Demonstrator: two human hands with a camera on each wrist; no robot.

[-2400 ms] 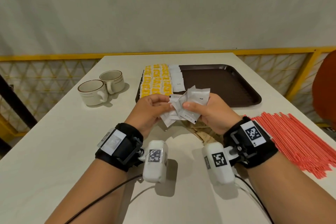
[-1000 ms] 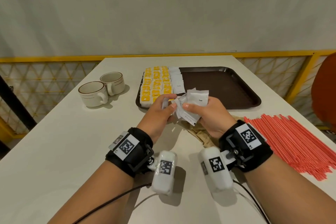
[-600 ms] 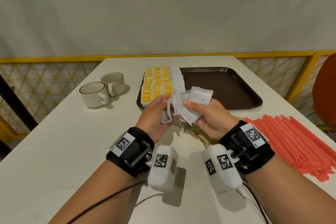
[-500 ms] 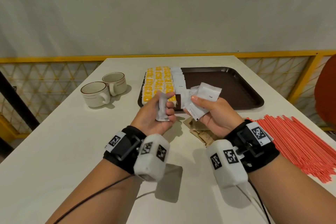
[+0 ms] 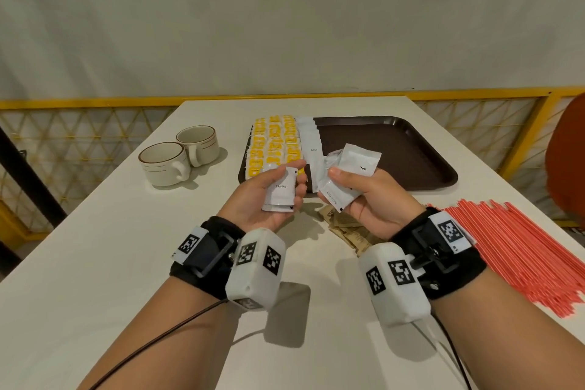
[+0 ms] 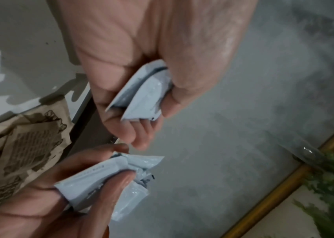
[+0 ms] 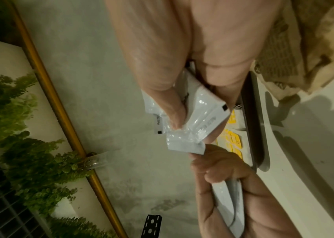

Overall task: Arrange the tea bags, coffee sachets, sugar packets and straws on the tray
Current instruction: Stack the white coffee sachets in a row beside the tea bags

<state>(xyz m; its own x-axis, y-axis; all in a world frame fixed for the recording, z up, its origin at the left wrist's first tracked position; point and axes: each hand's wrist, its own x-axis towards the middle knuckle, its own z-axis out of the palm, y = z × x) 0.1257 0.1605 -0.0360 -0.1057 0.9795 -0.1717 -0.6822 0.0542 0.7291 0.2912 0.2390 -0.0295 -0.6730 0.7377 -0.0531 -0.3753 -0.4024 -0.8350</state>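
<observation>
White coffee sachets (image 5: pixel 281 191), long axis pointing away toward the tray (image 5: pixel 408 149), are gripped by curled left hand (image 5: pixel 262 199) fingers; right hand (image 5: pixel 364 196) fingers pinch a fanned bunch (image 5: pixel 348 177).

I sit at a smooth off-white rectangular table (image 5: pixel 95 263) whose far edge meets a plain pale grey wall (image 5: pixel 285 16). A yellow metal railing with a criss-cross lattice (image 5: pixel 72 136) runs along the wall on both sides of my table. A dark upright post (image 5: pixel 28 177) stands at my far left, and a rounded orange-red chair back (image 5: pixel 569 161) sits at my far right. My wrist views show green leafy plants (image 7: pixel 19 112) beyond the rail. The light is soft and even.
</observation>
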